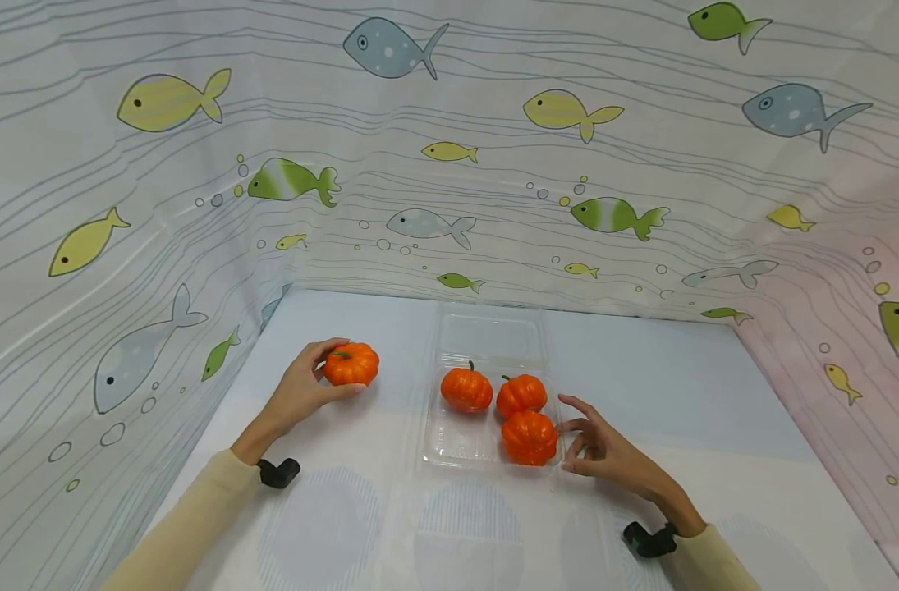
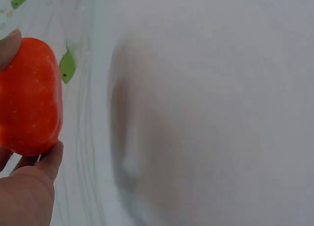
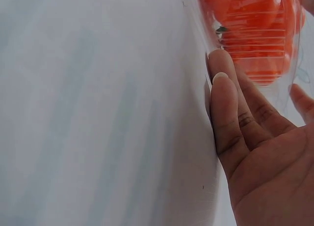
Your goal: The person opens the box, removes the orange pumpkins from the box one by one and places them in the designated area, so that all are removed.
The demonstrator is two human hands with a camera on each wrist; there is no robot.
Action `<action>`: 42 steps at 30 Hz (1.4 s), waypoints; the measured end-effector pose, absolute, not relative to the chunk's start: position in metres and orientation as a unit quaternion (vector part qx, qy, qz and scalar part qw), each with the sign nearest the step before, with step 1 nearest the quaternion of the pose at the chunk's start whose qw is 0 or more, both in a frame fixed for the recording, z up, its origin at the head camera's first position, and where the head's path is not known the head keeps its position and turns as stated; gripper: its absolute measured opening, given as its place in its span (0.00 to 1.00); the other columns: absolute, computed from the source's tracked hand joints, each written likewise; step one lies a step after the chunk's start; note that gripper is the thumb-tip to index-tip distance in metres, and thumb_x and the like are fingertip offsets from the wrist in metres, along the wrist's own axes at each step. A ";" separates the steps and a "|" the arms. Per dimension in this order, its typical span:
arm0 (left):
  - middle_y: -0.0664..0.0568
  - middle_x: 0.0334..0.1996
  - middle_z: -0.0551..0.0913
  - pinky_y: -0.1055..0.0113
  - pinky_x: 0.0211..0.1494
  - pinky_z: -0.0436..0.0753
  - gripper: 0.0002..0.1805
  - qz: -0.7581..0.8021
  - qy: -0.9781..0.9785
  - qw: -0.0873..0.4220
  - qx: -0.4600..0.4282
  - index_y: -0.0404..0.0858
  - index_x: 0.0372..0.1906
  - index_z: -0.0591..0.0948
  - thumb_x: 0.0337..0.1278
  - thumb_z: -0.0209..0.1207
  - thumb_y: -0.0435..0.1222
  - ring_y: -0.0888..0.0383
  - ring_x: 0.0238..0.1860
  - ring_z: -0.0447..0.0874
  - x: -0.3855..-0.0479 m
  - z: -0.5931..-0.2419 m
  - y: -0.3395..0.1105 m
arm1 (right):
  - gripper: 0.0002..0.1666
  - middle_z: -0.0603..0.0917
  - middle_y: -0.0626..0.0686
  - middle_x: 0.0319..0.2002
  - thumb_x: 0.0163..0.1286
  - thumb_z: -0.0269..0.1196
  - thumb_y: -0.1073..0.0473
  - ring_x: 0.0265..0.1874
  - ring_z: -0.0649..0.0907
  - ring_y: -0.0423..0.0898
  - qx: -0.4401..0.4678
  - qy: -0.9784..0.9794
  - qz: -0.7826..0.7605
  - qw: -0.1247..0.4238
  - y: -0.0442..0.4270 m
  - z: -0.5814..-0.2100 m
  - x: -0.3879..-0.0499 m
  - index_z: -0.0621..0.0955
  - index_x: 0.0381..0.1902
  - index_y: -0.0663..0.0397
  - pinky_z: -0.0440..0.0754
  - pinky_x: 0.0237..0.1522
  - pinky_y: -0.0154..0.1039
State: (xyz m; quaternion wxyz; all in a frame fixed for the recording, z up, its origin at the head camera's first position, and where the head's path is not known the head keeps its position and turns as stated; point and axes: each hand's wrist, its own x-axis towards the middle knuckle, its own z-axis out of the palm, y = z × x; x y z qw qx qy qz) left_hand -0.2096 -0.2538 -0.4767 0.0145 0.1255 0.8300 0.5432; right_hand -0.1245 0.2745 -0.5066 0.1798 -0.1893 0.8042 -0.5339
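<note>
My left hand [image 1: 306, 384] grips a small orange toy pumpkin [image 1: 351, 364] with a green stem, thumb on one side and fingers on the other. In the left wrist view a gap shows between this pumpkin [image 2: 32, 98] and its shadow on the table. A clear plastic clamshell box [image 1: 456, 453] lies with its lid folded back, holding three more orange pumpkins [image 1: 467, 390]. Beside the box's right wall is my right hand [image 1: 604, 447], fingers loosely bent and holding nothing. Its fingertips [image 3: 223, 91] lie close along the box wall; whether they touch cannot be told.
The box's clear lid [image 1: 491, 332] lies flat toward the back of the white table [image 1: 641, 361]. A fish-patterned curtain [image 1: 449, 189] encloses the back and sides. Each wrist wears a small black camera [image 1: 279, 473].
</note>
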 end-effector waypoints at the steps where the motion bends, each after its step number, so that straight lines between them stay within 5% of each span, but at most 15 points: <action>1: 0.49 0.68 0.68 0.49 0.75 0.66 0.45 0.542 0.831 0.012 0.122 0.45 0.72 0.71 0.49 0.80 0.46 0.50 0.68 0.67 -0.211 -0.477 -0.256 | 0.57 0.76 0.66 0.61 0.68 0.70 0.62 0.37 0.85 0.54 -0.189 0.805 -0.533 0.180 0.274 -0.507 -0.124 0.48 0.83 0.44 0.82 0.36 0.34; 11: 0.48 0.69 0.68 0.49 0.67 0.72 0.46 0.510 0.855 -0.008 0.091 0.47 0.74 0.70 0.50 0.78 0.48 0.48 0.67 0.68 -0.224 -0.483 -0.276 | 0.57 0.75 0.67 0.61 0.69 0.70 0.63 0.37 0.85 0.54 -0.199 0.798 -0.539 0.182 0.274 -0.506 -0.125 0.47 0.83 0.48 0.82 0.36 0.34; 42: 0.36 0.73 0.64 0.42 0.69 0.69 0.52 0.489 0.872 0.018 0.011 0.40 0.77 0.64 0.50 0.79 0.46 0.36 0.68 0.66 -0.240 -0.491 -0.306 | 0.57 0.76 0.64 0.61 0.68 0.71 0.61 0.38 0.85 0.53 -0.183 0.807 -0.532 0.179 0.274 -0.507 -0.124 0.49 0.83 0.41 0.84 0.37 0.38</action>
